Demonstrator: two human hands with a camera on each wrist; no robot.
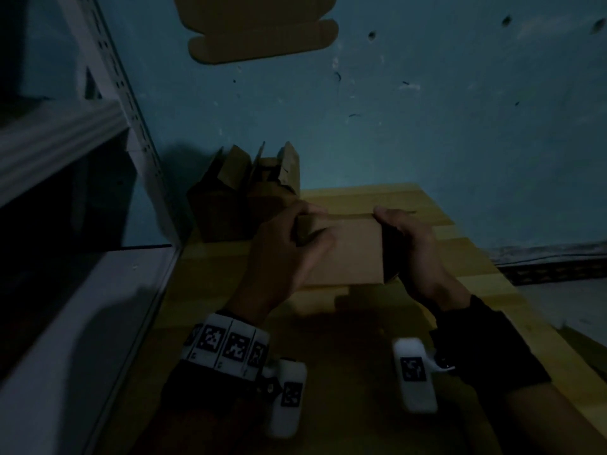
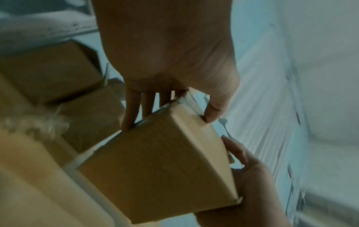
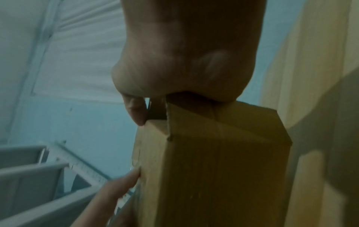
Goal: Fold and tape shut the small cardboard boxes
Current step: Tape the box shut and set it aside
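Presently a small cardboard box (image 1: pixel 345 254) is held above the wooden worktop (image 1: pixel 466 257) between both hands. The left hand (image 1: pixel 282 254) is closed around the left end of the box, with its thumb on the near face and its fingers (image 2: pixel 130 110) laid over the far edge, as is seen in the left wrist view. The right hand (image 1: pixel 414 251) grips the right end of the box; its palm is pressed against the end flaps and its thumb (image 3: pixel 136 110) is set on the corner. In the right wrist view one end flap (image 3: pixel 157 127) of the box is seen to stand a little apart from the flap beside it. Behind the box, to its left, a group of other cardboard boxes (image 1: pixel 243 192) is placed on the worktop, some with flaps standing up. Further left of the box, a white metal shelf (image 1: pixel 65 133) is seen. High above the box, a flat unfolded cardboard blank (image 1: pixel 259 31) is seen against the blue wall (image 1: pixel 427 110).
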